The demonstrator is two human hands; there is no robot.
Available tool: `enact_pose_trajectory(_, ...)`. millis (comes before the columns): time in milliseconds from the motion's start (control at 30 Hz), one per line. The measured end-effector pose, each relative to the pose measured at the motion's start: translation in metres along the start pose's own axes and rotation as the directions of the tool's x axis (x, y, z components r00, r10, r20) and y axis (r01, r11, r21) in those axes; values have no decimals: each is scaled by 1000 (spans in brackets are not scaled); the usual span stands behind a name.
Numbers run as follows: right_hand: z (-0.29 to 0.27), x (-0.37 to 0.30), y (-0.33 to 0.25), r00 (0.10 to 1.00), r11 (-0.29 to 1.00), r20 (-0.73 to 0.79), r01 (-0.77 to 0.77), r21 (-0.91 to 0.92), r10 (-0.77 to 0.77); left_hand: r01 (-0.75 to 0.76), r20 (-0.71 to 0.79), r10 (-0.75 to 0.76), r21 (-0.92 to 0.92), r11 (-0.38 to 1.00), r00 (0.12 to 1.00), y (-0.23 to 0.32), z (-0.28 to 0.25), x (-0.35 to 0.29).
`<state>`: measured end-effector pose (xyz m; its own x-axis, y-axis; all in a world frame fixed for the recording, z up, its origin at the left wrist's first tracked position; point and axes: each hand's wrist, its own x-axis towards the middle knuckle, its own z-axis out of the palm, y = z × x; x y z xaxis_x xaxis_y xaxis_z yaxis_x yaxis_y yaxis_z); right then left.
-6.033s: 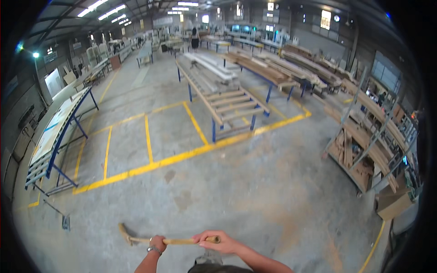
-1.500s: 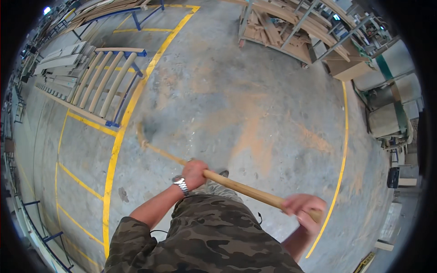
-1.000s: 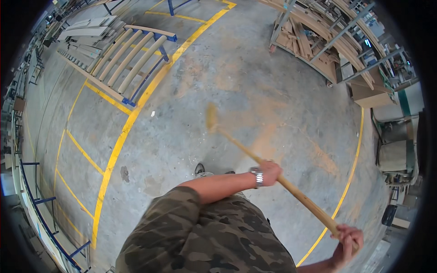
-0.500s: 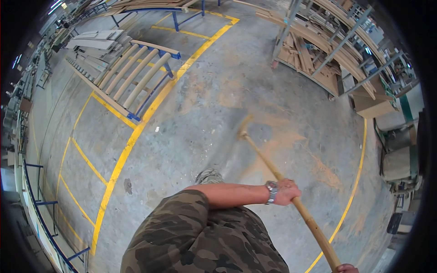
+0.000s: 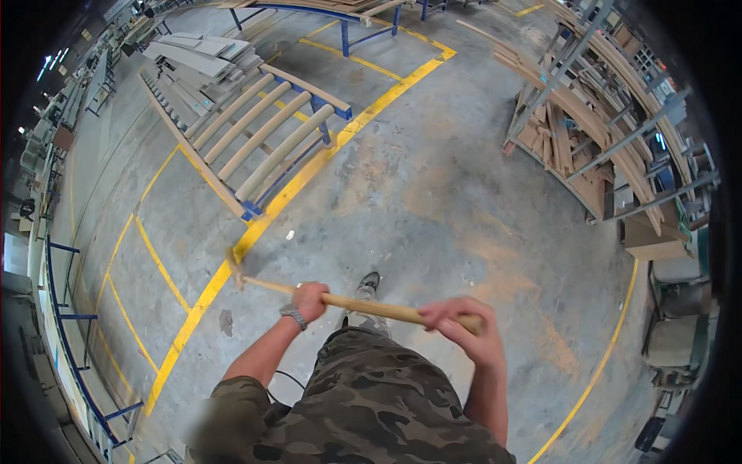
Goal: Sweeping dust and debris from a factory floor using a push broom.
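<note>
A broom (image 5: pixel 371 307) with a long wooden handle lies across in front of my body, its narrow head blurred by motion above the yellow floor line at the left. My left hand (image 5: pixel 310 301), with a metal watch on the wrist, is closed around the handle partway down. Near the handle's thick upper end, my right hand (image 5: pixel 468 325) holds it with the fingers over the top. Tan sawdust (image 5: pixel 502 259) is spread on the grey concrete floor (image 5: pixel 417 255) to the right. One shoe (image 5: pixel 370 281) of mine shows just beyond the handle.
A blue-framed roller conveyor (image 5: pixel 270 147) stands at the far left, with stacked boards (image 5: pixel 205 58) behind it. At the far right, a metal rack (image 5: pixel 610 147) holds wood strips, and a cardboard box (image 5: pixel 653 238) stands beside it. Yellow lines (image 5: pixel 197 309) mark the floor.
The broom has swung from ahead on the right across to the left. Both hands moved with it, and my right hand has come fully into view. My view has shifted slightly.
</note>
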<state>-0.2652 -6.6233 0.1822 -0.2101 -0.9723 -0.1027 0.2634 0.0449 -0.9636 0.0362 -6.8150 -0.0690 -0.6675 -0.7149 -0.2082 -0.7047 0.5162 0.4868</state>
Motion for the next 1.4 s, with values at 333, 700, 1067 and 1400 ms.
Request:
enact_pose_trajectory(333,-38,20,-71,839,967,-541,-86,-239,-59,-296,-90,283,-200,934,955,107,39,177)
enact_pose_trajectory(700,45,-44,-167,546,640,-658,-261,-722,-519,-629,42,840,-643,437,540,393,115,212)
enact_pose_trajectory(1067,-33,-133,-191,428,698,-555,369,-614,-714,-696,224,884,-549,463,412,363,6,187)
enact_pose_trajectory(1400,-102,81,-22,880,986,-446,140,-89,-165,-308,273,282,57,950,920,91,-26,265)
